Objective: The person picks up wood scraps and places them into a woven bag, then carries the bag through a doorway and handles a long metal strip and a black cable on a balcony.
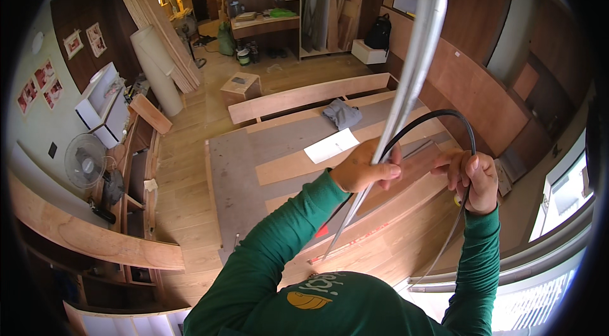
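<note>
My left hand (pixel 363 168) is closed round a long silver strip (pixel 415 51) that looks like metal. The strip slants up past my hand to a rounded top end, and its narrow lower end points down toward the floor. A black cable (pixel 438 113) also passes through my left hand and arches over to the right. My right hand (pixel 472 176) has its fingers curled in a pinch on this cable. Below that hand a thinner grey line hangs toward the window sill. Whether it is one piece with the black cable, I cannot tell.
Ahead lies a low wooden bed platform (pixel 238 168) bearing a white sheet (pixel 330 145) and a grey cloth (pixel 341 114). A fan (pixel 85 160) and a long low cabinet stand left. Long boards (pixel 149 19) lean behind them. A window (pixel 564 184) is close on the right.
</note>
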Available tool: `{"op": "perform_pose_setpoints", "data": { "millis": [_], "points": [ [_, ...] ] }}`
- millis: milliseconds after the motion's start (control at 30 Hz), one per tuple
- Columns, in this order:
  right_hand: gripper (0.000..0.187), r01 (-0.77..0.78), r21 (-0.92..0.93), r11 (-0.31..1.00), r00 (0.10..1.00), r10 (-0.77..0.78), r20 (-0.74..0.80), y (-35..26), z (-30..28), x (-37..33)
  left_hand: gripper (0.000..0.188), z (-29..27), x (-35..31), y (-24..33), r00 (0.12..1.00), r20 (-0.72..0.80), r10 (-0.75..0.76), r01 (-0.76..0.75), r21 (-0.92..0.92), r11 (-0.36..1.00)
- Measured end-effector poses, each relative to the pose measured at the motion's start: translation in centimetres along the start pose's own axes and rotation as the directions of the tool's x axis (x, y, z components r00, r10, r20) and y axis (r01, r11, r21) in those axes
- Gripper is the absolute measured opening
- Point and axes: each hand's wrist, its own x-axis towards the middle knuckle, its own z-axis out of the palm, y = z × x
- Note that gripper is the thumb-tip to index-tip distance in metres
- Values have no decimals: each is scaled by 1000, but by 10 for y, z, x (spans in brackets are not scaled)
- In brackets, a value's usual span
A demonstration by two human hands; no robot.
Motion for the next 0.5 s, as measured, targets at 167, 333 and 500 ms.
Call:
{"op": "perform_pose_setpoints", "data": {
  "millis": [167, 333, 500],
  "points": [
    [46, 70, 108, 992, 978, -47, -204, 8, 28, -3, 23, 16, 12, -25, 991, -32, 129, -132, -138, 982],
    [39, 19, -19, 1000, 954, -23, -299, 21, 43, 2, 22, 19, 18, -40, 980, -96, 173, -192, -241, 951],
    [44, 12, -51, 999, 954, -27, -300, 33, 53, 6, 22, 43, 24, -58, 963, -183, 196, -243, -282, 928]
  ]
}}
